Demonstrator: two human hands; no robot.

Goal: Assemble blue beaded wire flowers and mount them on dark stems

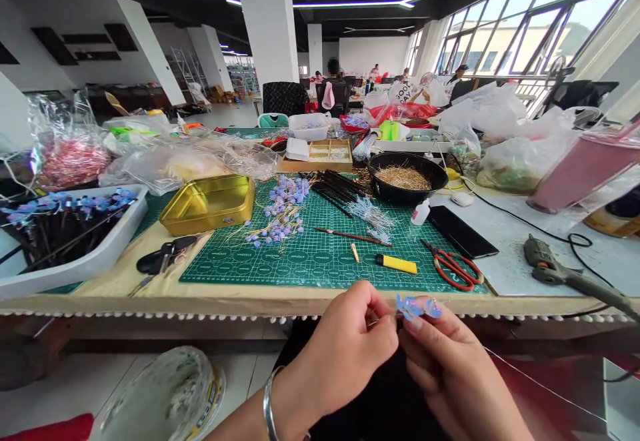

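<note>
My left hand (345, 351) and my right hand (453, 367) meet just below the table's front edge. Both are pinched together around a small blue bead flower (414, 307) on a thin wire. The flower sticks up between my right fingertips, and my left fingers grip the wire beside it. A silver bangle (269, 406) circles my left wrist. On the green cutting mat (300, 257) lies a loose heap of similar blue bead flowers (283, 211) on wires.
On the table are a gold tin (210, 203), a black bowl of gold wire bits (406, 177), red scissors (455, 266), black scissors (163, 257), a yellow lighter (397, 264), a phone (460, 231), a white tray (75, 267) of dark stems, and a glue gun (550, 269). People sit far back.
</note>
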